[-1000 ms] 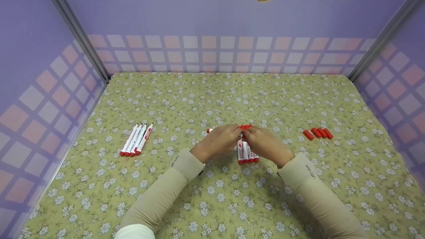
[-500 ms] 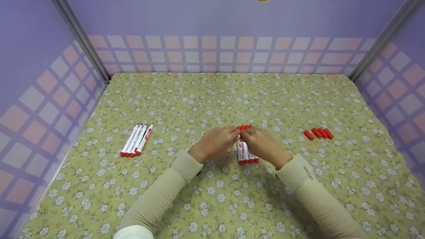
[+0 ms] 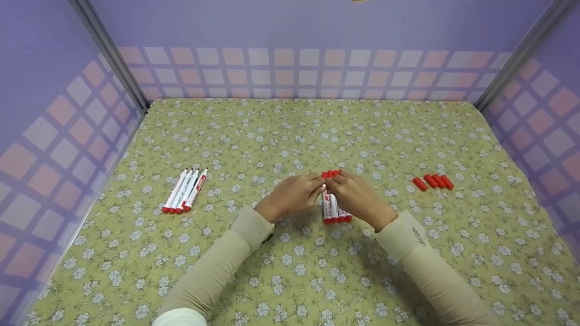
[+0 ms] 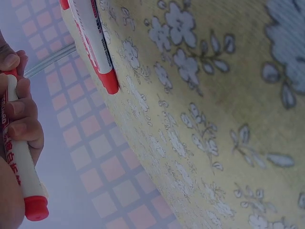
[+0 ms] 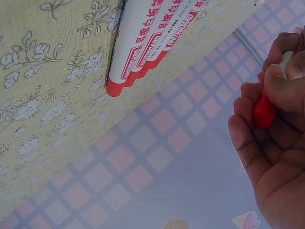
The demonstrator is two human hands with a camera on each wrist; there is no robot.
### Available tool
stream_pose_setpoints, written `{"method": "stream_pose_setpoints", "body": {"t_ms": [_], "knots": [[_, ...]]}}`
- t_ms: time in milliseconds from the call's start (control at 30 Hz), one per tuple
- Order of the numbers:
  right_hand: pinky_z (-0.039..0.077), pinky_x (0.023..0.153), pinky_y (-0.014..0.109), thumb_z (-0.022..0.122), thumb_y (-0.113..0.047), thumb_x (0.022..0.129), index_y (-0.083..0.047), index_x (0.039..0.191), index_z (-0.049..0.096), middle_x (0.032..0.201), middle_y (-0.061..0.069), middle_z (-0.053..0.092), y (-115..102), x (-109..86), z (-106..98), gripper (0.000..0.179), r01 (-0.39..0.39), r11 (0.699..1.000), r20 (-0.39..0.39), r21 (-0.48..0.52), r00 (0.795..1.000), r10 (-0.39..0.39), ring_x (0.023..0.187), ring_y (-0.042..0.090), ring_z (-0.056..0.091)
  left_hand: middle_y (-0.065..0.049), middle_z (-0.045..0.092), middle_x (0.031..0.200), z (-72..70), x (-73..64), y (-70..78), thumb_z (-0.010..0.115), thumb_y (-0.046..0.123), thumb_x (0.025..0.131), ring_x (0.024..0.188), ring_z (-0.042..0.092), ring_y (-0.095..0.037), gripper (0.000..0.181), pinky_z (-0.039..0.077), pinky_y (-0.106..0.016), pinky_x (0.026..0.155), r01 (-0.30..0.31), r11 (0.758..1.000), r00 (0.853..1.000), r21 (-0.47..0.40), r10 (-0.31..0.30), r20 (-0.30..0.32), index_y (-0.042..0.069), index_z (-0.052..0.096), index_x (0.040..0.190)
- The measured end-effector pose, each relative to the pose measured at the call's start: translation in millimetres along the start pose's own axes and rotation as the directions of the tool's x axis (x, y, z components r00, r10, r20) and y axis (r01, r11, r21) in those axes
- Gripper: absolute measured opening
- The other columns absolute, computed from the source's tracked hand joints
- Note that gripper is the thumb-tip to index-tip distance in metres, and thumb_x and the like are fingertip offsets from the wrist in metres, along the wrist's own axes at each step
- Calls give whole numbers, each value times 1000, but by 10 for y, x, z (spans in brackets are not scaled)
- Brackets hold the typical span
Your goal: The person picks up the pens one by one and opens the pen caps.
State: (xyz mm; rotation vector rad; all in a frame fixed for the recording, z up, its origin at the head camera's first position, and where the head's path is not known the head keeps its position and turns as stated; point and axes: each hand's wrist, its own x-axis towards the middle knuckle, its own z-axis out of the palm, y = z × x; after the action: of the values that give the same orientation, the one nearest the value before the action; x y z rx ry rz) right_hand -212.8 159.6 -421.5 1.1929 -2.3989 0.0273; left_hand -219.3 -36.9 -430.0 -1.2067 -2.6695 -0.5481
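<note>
My left hand (image 3: 292, 192) grips the white body of a whiteboard marker (image 4: 21, 160); its red end plug shows below the curled fingers in the left wrist view. At the marker's other end, my right hand (image 3: 358, 194) holds the red cap (image 5: 263, 110), with thumb and fingers around it. Most of this marker is hidden by the hands in the head view. Beneath them lies a row of capped whiteboard markers (image 3: 334, 208), side by side on the cloth, their red caps pointing away. Whether the held cap is fully seated cannot be seen.
To the left lie several uncapped markers (image 3: 186, 190), dark tips pointing away. Several loose red caps (image 3: 433, 181) lie on the right. A flowered cloth (image 3: 290, 280) covers the table, and purple checked walls (image 3: 290, 72) enclose its back and sides.
The held marker's red end, which stuck out left of my left hand, is now hidden from the head view. Both hands have shifted slightly, staying together over the row.
</note>
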Motion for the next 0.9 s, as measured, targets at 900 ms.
{"method": "stream_pose_setpoints", "body": {"t_ms": [900], "knots": [[54, 61, 29, 71, -4, 85, -1, 86, 68, 74, 9, 67, 43, -25, -47, 4, -31, 998, -12, 56, 999, 32, 65, 20, 60, -8, 66, 96, -144, -157, -133, 48, 19, 102, 73, 62, -13, 26, 53, -28, 66, 10, 1000, 1000, 9, -11, 6, 3, 66, 110]]}}
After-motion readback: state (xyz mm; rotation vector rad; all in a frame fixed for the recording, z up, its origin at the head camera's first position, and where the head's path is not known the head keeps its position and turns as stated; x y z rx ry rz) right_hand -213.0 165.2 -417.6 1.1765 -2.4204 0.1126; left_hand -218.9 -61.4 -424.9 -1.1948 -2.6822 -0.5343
